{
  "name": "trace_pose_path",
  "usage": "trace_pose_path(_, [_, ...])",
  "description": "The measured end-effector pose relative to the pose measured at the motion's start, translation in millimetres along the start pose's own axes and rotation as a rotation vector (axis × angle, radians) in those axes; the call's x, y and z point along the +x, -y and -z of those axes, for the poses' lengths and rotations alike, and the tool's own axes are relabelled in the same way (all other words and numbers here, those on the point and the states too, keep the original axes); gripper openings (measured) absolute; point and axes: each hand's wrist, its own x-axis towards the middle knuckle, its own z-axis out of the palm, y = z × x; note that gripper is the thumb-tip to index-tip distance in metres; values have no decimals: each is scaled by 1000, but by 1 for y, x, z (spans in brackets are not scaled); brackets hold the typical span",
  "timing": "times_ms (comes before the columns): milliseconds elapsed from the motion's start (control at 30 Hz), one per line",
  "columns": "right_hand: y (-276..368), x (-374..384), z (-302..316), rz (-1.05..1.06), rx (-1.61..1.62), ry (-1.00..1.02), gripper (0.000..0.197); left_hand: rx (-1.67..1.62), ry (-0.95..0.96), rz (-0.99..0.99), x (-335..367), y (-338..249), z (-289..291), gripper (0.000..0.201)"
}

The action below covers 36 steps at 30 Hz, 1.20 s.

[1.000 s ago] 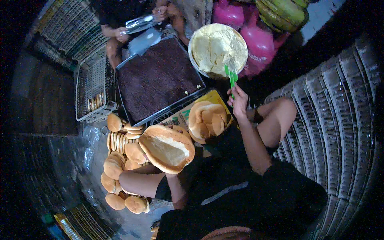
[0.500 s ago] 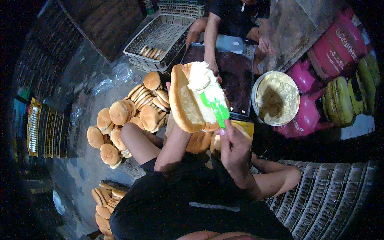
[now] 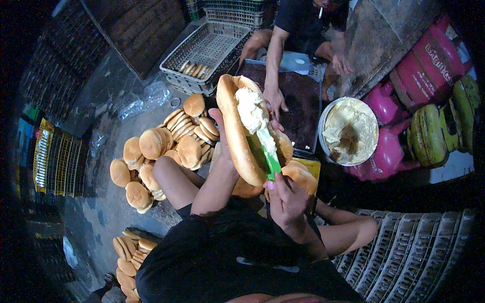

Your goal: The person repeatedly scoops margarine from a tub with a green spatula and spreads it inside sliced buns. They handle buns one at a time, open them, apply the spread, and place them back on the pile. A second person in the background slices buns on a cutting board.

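Observation:
My left hand [image 3: 222, 136] wraps around a long split bread loaf [image 3: 236, 144] from underneath, its thumb showing at the left side and fingertips at the right. The loaf is folded partly together, its opening facing up. A thick lump of pale cream [image 3: 251, 113] sits inside the far half of the opening. My right hand [image 3: 289, 201] grips a green spatula [image 3: 273, 164] by its near end. The cream-smeared blade reaches into the opening. Below the loaf, more buns [image 3: 299, 177] rest by my lap, partly hidden by my hands.
A bucket of cream [image 3: 322, 132] stands at the right, near pink gas cylinders [image 3: 386, 146]. Ahead, another person's hand [image 3: 274, 101] rests over a tray of dark filling [image 3: 303, 113]. Bun piles [image 3: 150, 144] lie at left; plastic crates [image 3: 174, 81] stand behind and grey racks [image 3: 404, 247] at right.
The loaf has turned from spread open to partly folded. The spatula has come nearer and lower, its blade now deeper in the opening. The other person's hand shows more clearly over the tray.

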Motion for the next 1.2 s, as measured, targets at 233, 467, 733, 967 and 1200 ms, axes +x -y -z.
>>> trace_pose_path(233, [16,-17,16,73,-217,88,26,52,-9,-47,3,-18,0,71])
trace_pose_path(467, [10,-19,78,-230,-109,131,20,-59,-218,-58,-12,-24,14,83])
trace_pose_path(733, [7,-1,88,-287,201,138,27,0,-431,-35,-10,-20,10,73])
trace_pose_path(967, [8,20,91,-318,-1,62,28,-182,-167,107,-21,-11,10,52])
trace_pose_path(1200, [-7,77,102,-84,-158,305,36,-80,-414,349,-35,-11,14,63])
